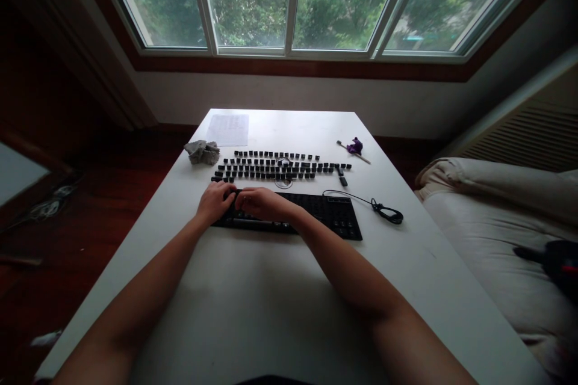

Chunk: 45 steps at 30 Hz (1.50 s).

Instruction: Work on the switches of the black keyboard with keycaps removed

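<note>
A black keyboard [323, 210] lies flat on the white table, much of its left part hidden by my hands. My left hand [215, 201] grips the keyboard's upper left end, with its fingers over the top edge. Close beside it, my right hand [258, 203] is over the keyboard's left part. Its fingers are bent together in a pinch; what is between them, if anything, is too small to make out. Behind the keyboard, several rows of loose black keycaps [271, 169] are spread out. A thin ring-shaped item [283, 184] lies among the nearest ones.
A crumpled grey cloth [201, 152] and a printed paper sheet [228, 130] lie at the table's [253, 289] back left. A brush [361, 157] with a purple cloth [355, 145] is at the back right. The coiled cable [389, 213] sits right of the keyboard. A sofa [474, 222] stands along the right.
</note>
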Each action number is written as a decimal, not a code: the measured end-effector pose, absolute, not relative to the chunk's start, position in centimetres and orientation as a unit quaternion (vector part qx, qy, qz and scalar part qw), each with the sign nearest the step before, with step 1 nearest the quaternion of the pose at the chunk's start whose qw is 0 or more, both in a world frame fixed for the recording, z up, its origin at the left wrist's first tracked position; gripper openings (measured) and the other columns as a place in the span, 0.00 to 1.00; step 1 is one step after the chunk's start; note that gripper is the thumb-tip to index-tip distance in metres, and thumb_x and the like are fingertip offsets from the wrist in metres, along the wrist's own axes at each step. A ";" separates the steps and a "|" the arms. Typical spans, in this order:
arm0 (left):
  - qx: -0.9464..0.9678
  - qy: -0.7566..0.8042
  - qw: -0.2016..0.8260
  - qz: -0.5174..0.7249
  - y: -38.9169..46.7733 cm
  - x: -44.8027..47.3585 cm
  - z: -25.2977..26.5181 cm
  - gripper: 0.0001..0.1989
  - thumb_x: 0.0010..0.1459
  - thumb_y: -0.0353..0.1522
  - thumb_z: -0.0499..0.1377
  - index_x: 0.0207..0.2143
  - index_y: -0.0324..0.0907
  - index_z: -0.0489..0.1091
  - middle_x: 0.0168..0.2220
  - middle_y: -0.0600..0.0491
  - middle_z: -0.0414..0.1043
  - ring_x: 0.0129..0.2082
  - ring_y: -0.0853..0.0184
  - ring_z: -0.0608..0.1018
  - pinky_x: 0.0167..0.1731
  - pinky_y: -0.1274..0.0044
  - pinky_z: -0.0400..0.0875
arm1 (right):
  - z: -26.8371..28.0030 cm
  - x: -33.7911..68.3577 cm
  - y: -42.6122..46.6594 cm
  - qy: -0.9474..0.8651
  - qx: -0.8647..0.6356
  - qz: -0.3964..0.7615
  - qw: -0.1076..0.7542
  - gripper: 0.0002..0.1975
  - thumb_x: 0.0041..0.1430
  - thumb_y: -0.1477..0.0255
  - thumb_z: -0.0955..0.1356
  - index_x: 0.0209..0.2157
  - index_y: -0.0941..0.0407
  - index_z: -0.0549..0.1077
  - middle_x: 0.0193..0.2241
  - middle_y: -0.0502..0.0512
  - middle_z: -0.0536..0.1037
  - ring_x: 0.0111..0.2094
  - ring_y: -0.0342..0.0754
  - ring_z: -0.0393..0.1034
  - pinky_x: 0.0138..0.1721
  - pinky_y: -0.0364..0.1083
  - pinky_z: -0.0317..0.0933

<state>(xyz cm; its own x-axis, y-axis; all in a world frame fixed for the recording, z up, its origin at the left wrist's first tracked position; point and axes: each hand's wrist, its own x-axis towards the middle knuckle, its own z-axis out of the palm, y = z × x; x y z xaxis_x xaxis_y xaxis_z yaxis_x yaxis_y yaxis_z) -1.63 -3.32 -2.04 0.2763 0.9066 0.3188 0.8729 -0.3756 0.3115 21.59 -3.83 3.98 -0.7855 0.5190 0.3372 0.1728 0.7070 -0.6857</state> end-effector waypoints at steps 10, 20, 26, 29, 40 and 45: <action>0.794 0.555 0.036 0.244 -3.3 -1.6 -2.1 0.10 0.62 0.35 0.57 0.43 0.46 0.75 0.36 0.50 0.73 0.40 0.57 0.71 0.43 0.67 0.66 | 3.3 23.5 -2.0 -0.738 -0.206 0.608 0.209 0.08 0.59 0.77 0.65 0.39 0.57 0.73 0.31 0.50 0.77 0.33 0.44 0.76 0.37 0.43 0.70; 0.795 0.523 0.109 0.286 -3.9 -1.1 -0.4 0.12 0.63 0.36 0.55 0.45 0.45 0.75 0.39 0.50 0.74 0.44 0.59 0.74 0.46 0.67 0.68 | 3.1 24.0 -0.7 -0.687 -0.257 0.607 0.306 0.08 0.56 0.77 0.66 0.39 0.59 0.72 0.33 0.51 0.77 0.31 0.42 0.76 0.33 0.41 0.71; 0.785 0.449 0.277 0.325 -4.2 -0.2 -0.1 0.16 0.61 0.38 0.60 0.50 0.45 0.73 0.45 0.50 0.77 0.42 0.62 0.77 0.44 0.70 0.71 | 3.2 24.0 -0.7 -0.674 -0.267 0.603 0.332 0.07 0.58 0.77 0.66 0.39 0.58 0.72 0.32 0.51 0.78 0.30 0.41 0.75 0.34 0.41 0.71; 0.750 0.438 0.350 0.351 -4.3 0.0 -0.3 0.17 0.61 0.39 0.61 0.52 0.45 0.72 0.43 0.50 0.78 0.40 0.63 0.78 0.42 0.72 0.72 | 3.5 24.1 -0.8 -0.657 -0.268 0.619 0.337 0.06 0.59 0.77 0.66 0.39 0.58 0.72 0.32 0.51 0.78 0.32 0.42 0.76 0.35 0.42 0.72; 0.656 0.379 0.519 0.396 -4.7 0.5 -0.3 0.21 0.58 0.37 0.64 0.53 0.42 0.71 0.47 0.46 0.78 0.47 0.60 0.79 0.48 0.68 0.73 | 2.4 24.8 0.5 -0.513 -0.317 0.716 0.351 0.04 0.60 0.76 0.68 0.38 0.59 0.70 0.30 0.53 0.79 0.29 0.46 0.79 0.31 0.44 0.75; 0.758 0.399 0.397 0.329 -4.5 0.2 0.0 0.17 0.60 0.37 0.62 0.51 0.44 0.75 0.47 0.47 0.79 0.45 0.60 0.79 0.49 0.67 0.73 | 1.9 24.9 0.7 -0.489 -0.339 0.729 0.338 0.03 0.58 0.77 0.68 0.36 0.59 0.71 0.28 0.53 0.79 0.27 0.47 0.79 0.29 0.44 0.75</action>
<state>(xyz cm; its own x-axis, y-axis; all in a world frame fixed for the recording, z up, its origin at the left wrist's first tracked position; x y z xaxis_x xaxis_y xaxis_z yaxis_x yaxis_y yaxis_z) 0.19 -4.49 0.00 0.4644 0.8666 0.1824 0.3433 -0.3660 0.8650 24.89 0.73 1.88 -0.5424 0.8241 -0.1634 -0.1620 -0.2935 -0.9421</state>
